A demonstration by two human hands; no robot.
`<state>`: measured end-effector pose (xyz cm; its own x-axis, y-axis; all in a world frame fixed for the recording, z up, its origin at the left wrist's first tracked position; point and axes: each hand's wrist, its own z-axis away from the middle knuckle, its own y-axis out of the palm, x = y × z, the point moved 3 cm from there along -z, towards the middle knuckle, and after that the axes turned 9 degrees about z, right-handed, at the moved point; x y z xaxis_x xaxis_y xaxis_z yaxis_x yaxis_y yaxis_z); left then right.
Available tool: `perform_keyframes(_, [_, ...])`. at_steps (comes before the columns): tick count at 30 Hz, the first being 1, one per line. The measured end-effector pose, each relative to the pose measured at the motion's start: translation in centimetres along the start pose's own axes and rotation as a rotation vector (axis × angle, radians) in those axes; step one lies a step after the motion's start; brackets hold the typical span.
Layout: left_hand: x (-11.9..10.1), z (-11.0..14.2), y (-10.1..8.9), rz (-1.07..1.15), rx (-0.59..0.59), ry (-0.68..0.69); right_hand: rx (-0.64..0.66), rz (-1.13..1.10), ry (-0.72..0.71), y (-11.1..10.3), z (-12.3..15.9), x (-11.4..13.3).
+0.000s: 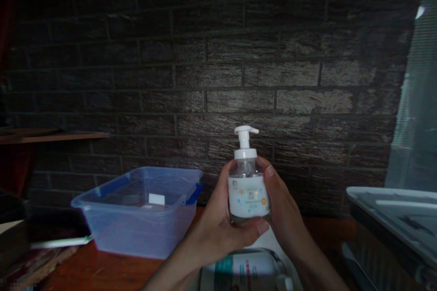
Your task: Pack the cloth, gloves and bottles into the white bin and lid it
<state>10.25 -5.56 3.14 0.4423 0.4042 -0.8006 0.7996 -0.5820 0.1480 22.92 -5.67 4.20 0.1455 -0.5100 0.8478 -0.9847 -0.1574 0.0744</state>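
Between my two hands a clear pump soap bottle (249, 195) with a white pump head and a white label stands upright, lifted above the table. My left hand (218, 223) wraps its left side, with the thumb under the label near the base. My right hand (282, 198) grips its right side, fingers curling behind and the thumb on the upper side. Below the hands lies a white bottle with a green-and-white label (244, 268), partly hidden by my forearms.
To the left, an open clear plastic bin (133, 232) with blue handles stands on the wooden table (75, 268). A lidded storage box (396, 218) is at the right. Behind rises a dark brick wall (191, 68). A wooden shelf (68, 137) juts in from the left.
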Motion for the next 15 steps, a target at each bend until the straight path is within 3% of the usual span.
perform_keyframes(5, [-0.4, 0.1, 0.0, 0.025, 0.05, -0.029, 0.199, -0.001, -0.055, -0.6, 0.3, 0.5])
perform_keyframes(10, [0.1, 1.2, -1.5, -0.14, -0.168, -0.068, 0.309, -0.115, 0.009, -0.4, 0.9, 0.4])
perform_keyframes(15, [0.6, 1.9, -2.4, -0.163, -0.205, 0.046, 0.336, -0.281, 0.066, 0.9, 1.7, 0.3])
